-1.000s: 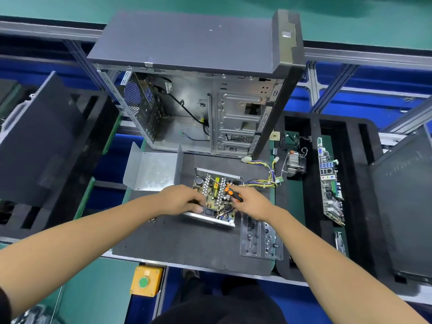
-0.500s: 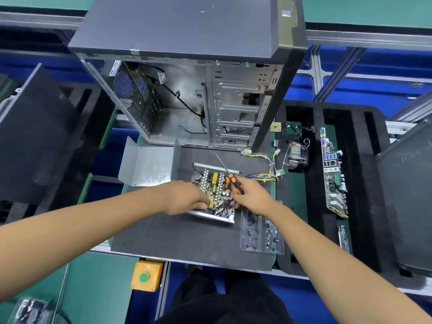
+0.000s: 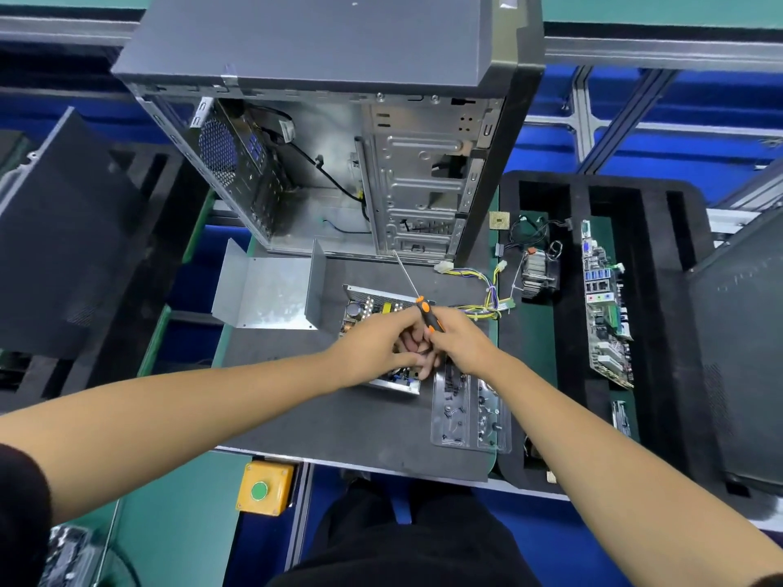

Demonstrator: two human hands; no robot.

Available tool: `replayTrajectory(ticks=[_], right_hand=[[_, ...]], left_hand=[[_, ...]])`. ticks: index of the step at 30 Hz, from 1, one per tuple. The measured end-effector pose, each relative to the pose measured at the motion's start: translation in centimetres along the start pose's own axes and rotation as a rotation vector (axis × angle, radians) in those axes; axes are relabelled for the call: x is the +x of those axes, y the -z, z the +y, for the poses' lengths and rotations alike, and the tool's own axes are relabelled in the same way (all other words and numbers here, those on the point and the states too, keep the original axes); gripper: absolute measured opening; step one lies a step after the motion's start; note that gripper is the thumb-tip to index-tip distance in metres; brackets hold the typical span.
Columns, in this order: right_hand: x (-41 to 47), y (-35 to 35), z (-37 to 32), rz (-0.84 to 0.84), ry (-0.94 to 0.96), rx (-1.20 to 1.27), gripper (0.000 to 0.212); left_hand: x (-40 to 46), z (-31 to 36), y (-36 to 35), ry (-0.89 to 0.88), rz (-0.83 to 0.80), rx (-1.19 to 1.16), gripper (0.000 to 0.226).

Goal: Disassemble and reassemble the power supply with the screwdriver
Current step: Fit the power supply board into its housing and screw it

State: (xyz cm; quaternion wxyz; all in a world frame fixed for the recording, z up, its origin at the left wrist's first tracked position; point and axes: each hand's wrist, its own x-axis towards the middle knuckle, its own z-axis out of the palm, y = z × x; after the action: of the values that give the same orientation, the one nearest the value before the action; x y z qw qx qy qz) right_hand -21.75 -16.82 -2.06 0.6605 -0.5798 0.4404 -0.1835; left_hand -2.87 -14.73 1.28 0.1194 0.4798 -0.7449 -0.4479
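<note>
Power supply (image 3: 360,309), its cover off and the circuit board bare, lies on the dark mat (image 3: 339,417) in the middle of the bench, just in front of the open computer case (image 3: 339,141). Both hands meet over its right half and hide much of the board. The left hand (image 3: 373,353) reaches in from the left with its fingers (image 3: 413,345) curled down onto the board; whether they pinch anything there cannot be told. The right hand (image 3: 459,347) grips the orange-and-black handle of the screwdriver (image 3: 426,311), fingers wrapped round it, and the thin shaft slants up and away toward the case, its tip clear of the board. The supply's bundle of yellow and black wires (image 3: 487,298) trails off to the right. The bent metal cover (image 3: 267,290) stands on the mat to the left of the supply, apart from it. A clear plastic tray (image 3: 466,417) holding small dark screws lies just right of the supply's near corner, partly under the right wrist. Farther right, a black foam holder (image 3: 661,332) carries a motherboard (image 3: 606,307) and a heatsink fan (image 3: 538,273).
</note>
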Motion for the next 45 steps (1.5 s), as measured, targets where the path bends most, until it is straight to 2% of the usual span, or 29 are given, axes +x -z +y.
replayTrajectory(ticks=[4,8,10,14,19,22,25,27,29,32,34,36,39,42,45], right_hand=[[-0.3,0.4,0.0,-0.016,0.005,-0.034,0.014],[0.3,1.3,-0.2,0.172,0.043,-0.252,0.014],[0.6,1.6,-0.2,0.214,0.073,-0.315,0.017],[0.7,1.9,0.1,0.211,0.072,-0.373,0.013],[0.7,1.8,0.2,0.231,0.055,-0.459,0.011],[0.5,1.6,-0.2,0.231,0.054,-0.516,0.008],[0.0,1.6,0.0,0.208,0.078,-0.591,0.014],[-0.3,1.5,0.4,0.195,0.088,-0.664,0.007],[-0.5,1.5,0.9,0.199,0.108,-0.646,0.006],[-0.7,1.5,1.1,0.191,0.133,-0.621,0.012],[-0.8,1.6,1.1,0.173,0.147,-0.559,0.024],[-0.9,1.7,0.9,0.161,0.156,-0.534,0.031],[-0.8,2.0,0.5,0.14,0.148,-0.542,0.03],[-0.7,2.2,0.6,0.132,0.127,-0.54,0.026],[-0.6,2.2,1.0,0.154,0.081,-0.534,0.009]], left_hand=[[0.3,0.1,-0.6,0.03,0.051,-0.01,0.023],[0.3,-0.2,-0.6,-0.03,0.013,0.205,0.01],[0.3,-0.4,-0.7,-0.012,0.002,0.263,0.009],[0.6,-0.1,-0.8,0.046,-0.016,0.297,0.016],[0.3,0.4,-1.5,0.024,-0.002,0.391,0.015],[0.3,0.5,-1.6,0.027,-0.059,0.436,0.017],[0.4,0.4,-1.5,0.008,-0.096,0.439,0.007],[0.5,0.4,-1.6,-0.002,-0.132,0.534,0.005],[0.5,0.5,-1.5,0.002,-0.163,0.554,0.013],[0.6,0.6,-0.9,0.055,-0.194,0.346,0.02],[0.6,0.7,-0.8,0.092,-0.184,0.203,0.022],[0.7,0.7,-1.0,0.095,-0.153,0.18,0.018],[0.9,0.5,-1.7,0.08,-0.063,0.254,0.014],[1.1,0.2,-2.4,0.092,-0.01,0.447,0.014],[1.7,0.6,-2.4,0.11,-0.084,0.587,0.013]])
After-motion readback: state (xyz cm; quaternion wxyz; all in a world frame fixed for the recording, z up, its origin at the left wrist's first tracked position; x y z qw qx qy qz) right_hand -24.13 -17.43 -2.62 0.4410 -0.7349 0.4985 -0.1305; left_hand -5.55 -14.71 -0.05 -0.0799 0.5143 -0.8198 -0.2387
